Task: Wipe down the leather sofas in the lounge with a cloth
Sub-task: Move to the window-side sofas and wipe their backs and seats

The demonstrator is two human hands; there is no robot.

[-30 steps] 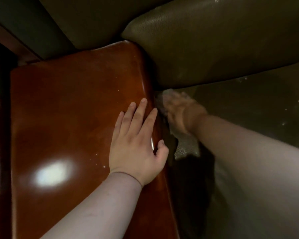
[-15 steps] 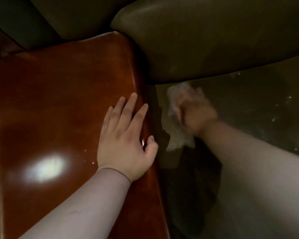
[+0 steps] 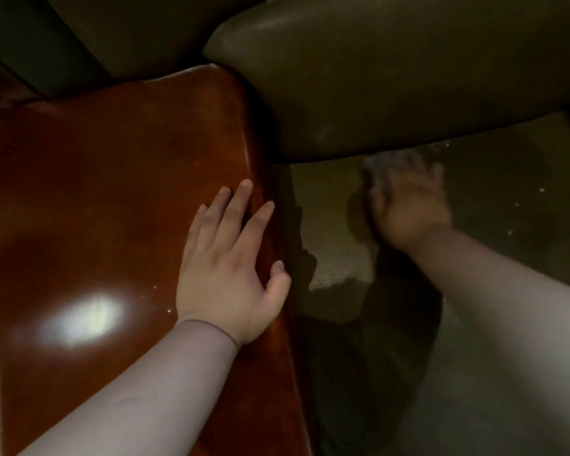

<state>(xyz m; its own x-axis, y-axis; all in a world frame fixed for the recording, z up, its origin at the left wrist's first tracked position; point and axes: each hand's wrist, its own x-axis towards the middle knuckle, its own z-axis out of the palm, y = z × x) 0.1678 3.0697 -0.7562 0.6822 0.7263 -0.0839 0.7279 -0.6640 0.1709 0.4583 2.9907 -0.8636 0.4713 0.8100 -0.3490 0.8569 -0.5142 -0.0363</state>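
Flat and spread, the left hand [image 3: 231,271] rests palm-down on the glossy reddish-brown wooden armrest [image 3: 112,199], its fingers straight and holding nothing. The fingertips lie near the armrest's right edge, and the thumb sits right at that edge, beside the dark gap that drops to the seat. A bright patch of reflected light [image 3: 86,319] shows on the wood to the left of the wrist, and a pale sleeve [image 3: 152,390] covers the forearm up to the wrist.

Right of the armrest, the dark olive leather seat cushion [image 3: 336,232] lies lower down, with a lit patch of grained leather close to the gap. Above it the rounded leather back cushion [image 3: 392,70] bulges forward and overhangs the seat.

Further right, the right hand [image 3: 408,205] is blurred by motion. It presses down on the seat just under the lower edge of the back cushion, fingers pointing toward that edge. A pale cloth [image 3: 375,167] peeks out past the fingertips and along the hand's left side, trapped between hand and leather; whether the fingers curl round it or lie flat on it I cannot tell. Small bright specks [image 3: 517,205] dot the seat to the right of the hand.
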